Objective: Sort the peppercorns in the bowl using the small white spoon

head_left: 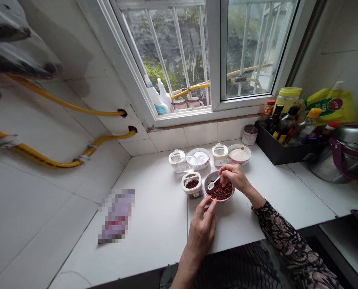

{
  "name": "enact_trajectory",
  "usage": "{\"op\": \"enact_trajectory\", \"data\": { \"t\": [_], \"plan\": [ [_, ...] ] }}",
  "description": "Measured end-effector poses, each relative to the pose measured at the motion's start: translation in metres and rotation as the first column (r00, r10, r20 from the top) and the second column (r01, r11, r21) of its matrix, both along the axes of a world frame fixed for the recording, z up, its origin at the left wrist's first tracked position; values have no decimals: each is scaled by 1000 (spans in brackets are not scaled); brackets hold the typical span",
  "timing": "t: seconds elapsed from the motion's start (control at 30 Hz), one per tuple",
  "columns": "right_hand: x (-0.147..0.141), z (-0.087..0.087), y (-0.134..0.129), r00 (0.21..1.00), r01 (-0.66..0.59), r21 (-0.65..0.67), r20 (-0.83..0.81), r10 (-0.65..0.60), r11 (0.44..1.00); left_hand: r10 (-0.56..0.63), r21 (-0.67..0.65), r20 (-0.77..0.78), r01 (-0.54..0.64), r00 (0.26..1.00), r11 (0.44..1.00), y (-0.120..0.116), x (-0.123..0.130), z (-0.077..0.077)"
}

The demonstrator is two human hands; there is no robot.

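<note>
A bowl [224, 200] full of small reddish-brown grains, which look like Sichuan peppercorns [219, 193], stands on the white counter. My right hand [234, 177] is over its far right side, fingers closed on the handle of a small white spoon [211, 185]. The spoon's head lies above the grains at the left of the bowl. My left hand [202, 228] holds the bowl's near-left rim with its fingertips; its thumb is largely hidden. Just left of the bowl, a clear seasoning jar [193, 192] with a white-framed lid is partly filled with the same grains.
Behind stand a second seasoning jar [178, 161], a bowl of white powder [198, 165], a third jar [220, 155] and a bowl of pale granules [239, 162]. A black box of bottles [277, 148] and a metal pot [323, 160] stand right. A blurred purple packet [118, 216] lies left.
</note>
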State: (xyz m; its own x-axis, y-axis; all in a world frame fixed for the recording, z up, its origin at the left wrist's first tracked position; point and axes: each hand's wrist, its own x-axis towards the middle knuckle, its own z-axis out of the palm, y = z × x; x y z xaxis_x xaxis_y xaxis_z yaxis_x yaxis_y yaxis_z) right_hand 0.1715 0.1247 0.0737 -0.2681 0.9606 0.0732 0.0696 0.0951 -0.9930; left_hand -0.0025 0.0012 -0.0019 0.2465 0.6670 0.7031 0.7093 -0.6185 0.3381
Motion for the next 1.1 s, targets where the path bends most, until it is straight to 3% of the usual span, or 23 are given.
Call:
{"op": "enact_trajectory", "data": {
  "t": [0.37, 0.67, 1.1],
  "plan": [
    [1, 2, -6, 997, -41, 67, 73, 36, 997, 1, 16, 11, -1, 1000, 1000, 0, 1, 0],
    [3, 4, -3, 993, -108, -8, 52, 108, 994, -3, 4, -1, 3, 1000, 1000, 0, 0, 1],
    [0, 2, -7, 991, -129, 0, 37, 129, 992, -1, 20, 2, 1, 1000, 1000, 0, 0, 1]
  ]
}}
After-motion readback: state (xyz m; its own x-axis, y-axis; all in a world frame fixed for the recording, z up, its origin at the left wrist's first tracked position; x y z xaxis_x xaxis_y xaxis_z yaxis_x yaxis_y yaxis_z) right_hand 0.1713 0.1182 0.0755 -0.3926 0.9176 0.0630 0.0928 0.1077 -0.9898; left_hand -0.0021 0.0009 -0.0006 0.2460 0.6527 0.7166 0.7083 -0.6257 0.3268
